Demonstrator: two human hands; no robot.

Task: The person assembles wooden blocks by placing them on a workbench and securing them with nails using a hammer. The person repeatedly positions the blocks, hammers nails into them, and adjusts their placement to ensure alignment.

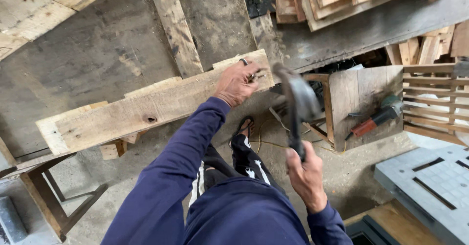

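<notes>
A person in a dark blue long-sleeved top stood over a grey concrete floor (97, 54), seen from above through a head-worn camera.

One long, pale, rough-sawn wooden plank (146, 110) ran crosswise in front of the body, resting on a dark wooden trestle (44, 186) down to the left. It looked stiff and fairly heavy, with splintery edges, best held flat from above near its end. Beyond it, two more weathered planks lay on the floor.

The left hand (237, 83), wearing one ring, pressed down on the right end of that plank, fingers spread, with a few small nails (254, 76) pinched at the fingertips; their exact count could not be made out.

The right hand (305, 169) was closed tightly around the dark handle of one steel-headed hammer (298, 103). The hammer's head was raised and blurred, just right of the left hand's grip. It would be top-heavy, hard and easily controlled from low on the handle, where this grip sat.

To the right of the hammer grip stood a small wooden surface (359, 96) carrying one red and green angle grinder (378, 118). Further right lay one slatted wooden crate (432, 100), and below it one grey plastic pallet (430, 186). A stack of cut boards (342, 0) sat at the far top.
</notes>
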